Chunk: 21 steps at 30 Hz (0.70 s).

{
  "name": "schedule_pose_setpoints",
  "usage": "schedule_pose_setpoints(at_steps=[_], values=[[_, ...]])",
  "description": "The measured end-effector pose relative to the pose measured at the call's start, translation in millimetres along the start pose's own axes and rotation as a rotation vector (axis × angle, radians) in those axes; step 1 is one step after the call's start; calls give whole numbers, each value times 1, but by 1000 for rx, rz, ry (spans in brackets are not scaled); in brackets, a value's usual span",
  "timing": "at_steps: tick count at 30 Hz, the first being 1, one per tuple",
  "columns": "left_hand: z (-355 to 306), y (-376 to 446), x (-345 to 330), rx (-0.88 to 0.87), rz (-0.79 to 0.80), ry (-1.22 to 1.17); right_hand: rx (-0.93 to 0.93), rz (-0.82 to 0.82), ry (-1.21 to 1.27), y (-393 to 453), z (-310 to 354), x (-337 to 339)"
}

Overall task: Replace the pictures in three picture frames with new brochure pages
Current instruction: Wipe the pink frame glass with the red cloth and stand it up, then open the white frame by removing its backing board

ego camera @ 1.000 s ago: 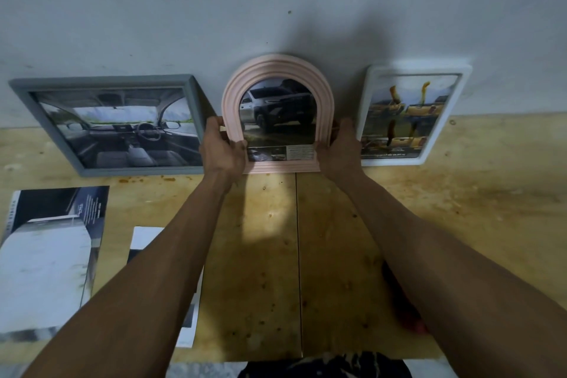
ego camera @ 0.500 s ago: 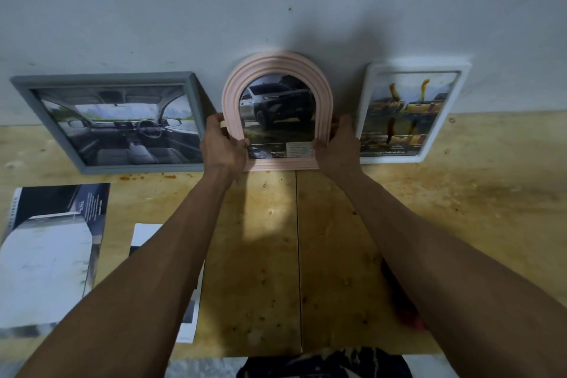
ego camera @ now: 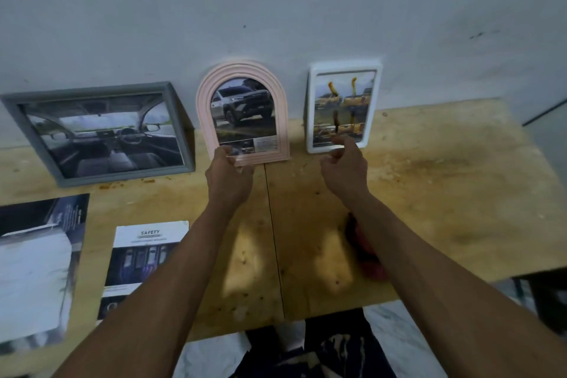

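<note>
Three frames lean against the grey wall at the back of the wooden table [ego camera: 429, 193]. The pink arched frame [ego camera: 283, 120] in the middle shows a white SUV. Left of it stands a grey frame [ego camera: 27, 126] with a car interior picture, and to the right a white frame [ego camera: 376, 101] with yellow vehicles. My left hand [ego camera: 228, 176] touches the bottom left corner of the pink frame, fingers on its lower edge. My right hand [ego camera: 345, 169] hovers just below the white frame, fingers loosely curled, holding nothing.
Two brochure pages lie at the front left: a dark one with a white car [ego camera: 33, 270] and one headed SAFETY [ego camera: 141, 258]. A red object [ego camera: 372, 267] lies partly hidden under my right forearm. The table's right edge drops off near a dark item.
My right hand has let go of the pink frame's right side and drawn back toward the white frame. My left hand slid down to the frame's bottom corner. The camera pulled back.
</note>
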<state>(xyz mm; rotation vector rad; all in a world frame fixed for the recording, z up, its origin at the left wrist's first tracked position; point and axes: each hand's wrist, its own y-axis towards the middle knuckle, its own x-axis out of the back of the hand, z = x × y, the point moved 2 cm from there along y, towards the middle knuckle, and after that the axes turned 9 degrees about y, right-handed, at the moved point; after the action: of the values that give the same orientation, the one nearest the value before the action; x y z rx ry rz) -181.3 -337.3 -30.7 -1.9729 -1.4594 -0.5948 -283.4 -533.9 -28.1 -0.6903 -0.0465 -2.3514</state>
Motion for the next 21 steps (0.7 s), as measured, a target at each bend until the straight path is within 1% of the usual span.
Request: schedule_pose_setpoints(at_steps=[3, 6, 12, 14, 17, 21], values=[[-13, -18, -18, -21, 53, 11, -12, -16, -39, 1, -16, 26], [-26, -23, -40, -22, 97, 25, -70, -28, -29, 14, -30, 50], [-65, 3, -84, -56, 123, 91, -106, -49, -47, 67, -50, 82], [-82, 18, -101, -34, 122, 108, -131, -19, -31, 89, -55, 88], [-107, 40, -125, 45, 117, 84, -144, 42, -14, 124, -59, 93], [-116, 67, -151, 120, 79, 82, -157, 205, 24, 161, -61, 92]])
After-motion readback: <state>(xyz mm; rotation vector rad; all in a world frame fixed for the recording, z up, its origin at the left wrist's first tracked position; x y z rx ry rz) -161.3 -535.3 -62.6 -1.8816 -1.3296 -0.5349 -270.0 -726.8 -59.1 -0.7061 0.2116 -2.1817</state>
